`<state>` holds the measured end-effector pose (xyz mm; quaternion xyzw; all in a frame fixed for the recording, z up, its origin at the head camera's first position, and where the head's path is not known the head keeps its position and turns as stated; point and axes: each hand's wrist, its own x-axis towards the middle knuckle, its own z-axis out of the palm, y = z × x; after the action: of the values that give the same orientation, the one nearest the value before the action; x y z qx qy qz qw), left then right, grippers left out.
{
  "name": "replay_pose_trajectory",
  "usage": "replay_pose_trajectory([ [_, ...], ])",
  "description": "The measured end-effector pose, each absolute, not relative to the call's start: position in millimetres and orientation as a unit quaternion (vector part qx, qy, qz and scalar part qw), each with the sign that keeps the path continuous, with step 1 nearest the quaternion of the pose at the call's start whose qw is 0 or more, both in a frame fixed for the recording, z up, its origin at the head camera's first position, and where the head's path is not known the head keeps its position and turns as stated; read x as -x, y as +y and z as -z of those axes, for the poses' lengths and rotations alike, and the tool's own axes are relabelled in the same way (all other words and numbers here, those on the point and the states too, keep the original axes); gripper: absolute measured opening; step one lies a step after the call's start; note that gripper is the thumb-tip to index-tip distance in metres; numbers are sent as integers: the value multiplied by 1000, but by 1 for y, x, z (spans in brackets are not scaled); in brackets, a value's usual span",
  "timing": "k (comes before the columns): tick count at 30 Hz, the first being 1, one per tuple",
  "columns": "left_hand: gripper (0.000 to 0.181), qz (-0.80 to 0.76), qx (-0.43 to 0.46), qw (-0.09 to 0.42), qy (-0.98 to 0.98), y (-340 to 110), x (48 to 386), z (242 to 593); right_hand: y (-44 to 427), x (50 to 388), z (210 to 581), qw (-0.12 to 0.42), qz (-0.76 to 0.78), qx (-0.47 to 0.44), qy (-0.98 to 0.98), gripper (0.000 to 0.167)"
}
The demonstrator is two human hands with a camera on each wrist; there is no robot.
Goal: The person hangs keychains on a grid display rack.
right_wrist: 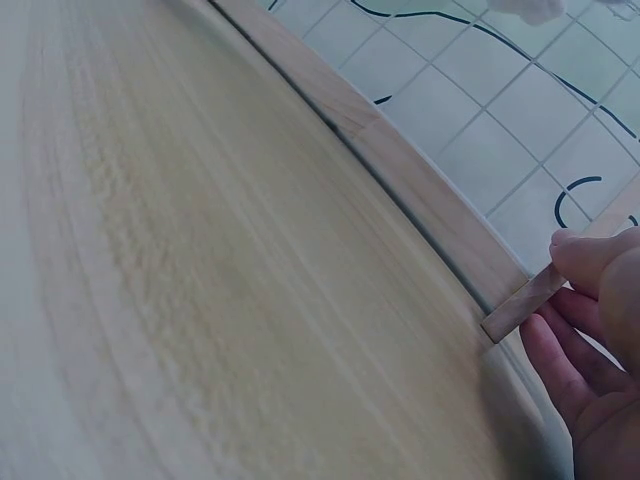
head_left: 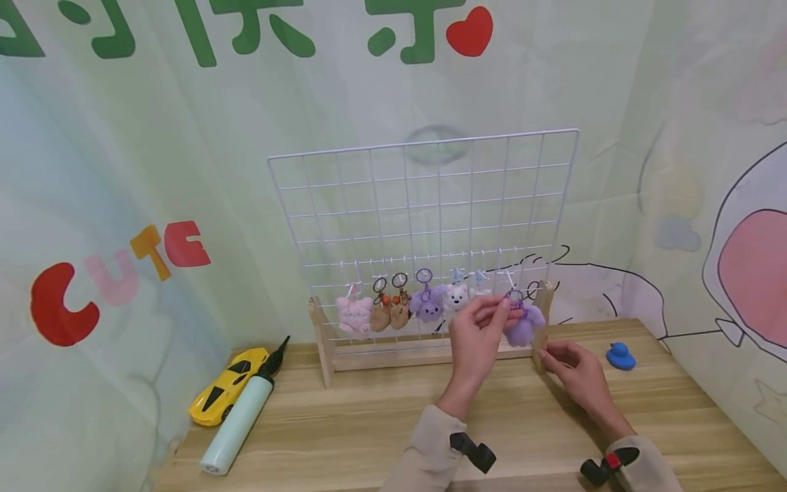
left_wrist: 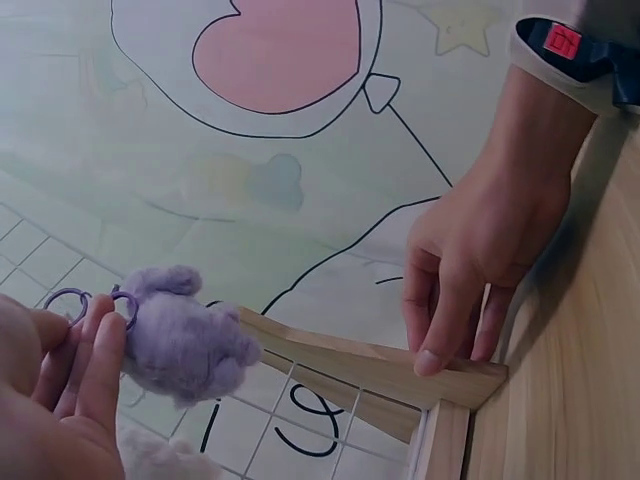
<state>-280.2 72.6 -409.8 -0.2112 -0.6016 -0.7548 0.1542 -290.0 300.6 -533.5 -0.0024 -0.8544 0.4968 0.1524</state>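
Observation:
The left hand (head_left: 476, 338) pinches the ring (left_wrist: 68, 303) of a fluffy purple plush keychain (head_left: 525, 326) at the right end of a white wire grid rack (head_left: 424, 144). Whether that ring sits on a hook is hard to tell. Lower down, the right hand (head_left: 581, 376) grips the wooden end support (left_wrist: 460, 380) between thumb and fingers. Left of the held keychain hang a pink plush (head_left: 355, 318), two brown ones (head_left: 381, 316), another purple plush (head_left: 427, 305) and a white one (head_left: 456, 297). The left hand partly covers a further pale keychain.
On the left of the wooden table (head_left: 369, 417) a yellow toy car (head_left: 212, 403) lies beside a pale green cylinder (head_left: 240, 427) with a black nozzle. A blue toy duck (head_left: 621, 357) sits to the right. Printed cloth walls stand behind and at both sides.

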Motion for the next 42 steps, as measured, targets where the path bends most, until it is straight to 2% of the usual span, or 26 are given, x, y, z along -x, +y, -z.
replay_pose_trajectory([
  [6, 15, 752, 201, 172, -604, 79, 287, 405, 301, 289, 533, 144, -495, 12, -857, 46],
  [26, 15, 792, 112, 169, -576, 88, 298, 404, 296, 290, 533, 144, -494, 9, -858, 45],
  [37, 10, 736, 128, 213, -630, 57, 285, 430, 290, 293, 533, 145, -503, 1, -852, 43],
  [42, 8, 646, 157, 173, -727, 27, 266, 449, 293, 291, 532, 155, -500, 0, -852, 42],
])
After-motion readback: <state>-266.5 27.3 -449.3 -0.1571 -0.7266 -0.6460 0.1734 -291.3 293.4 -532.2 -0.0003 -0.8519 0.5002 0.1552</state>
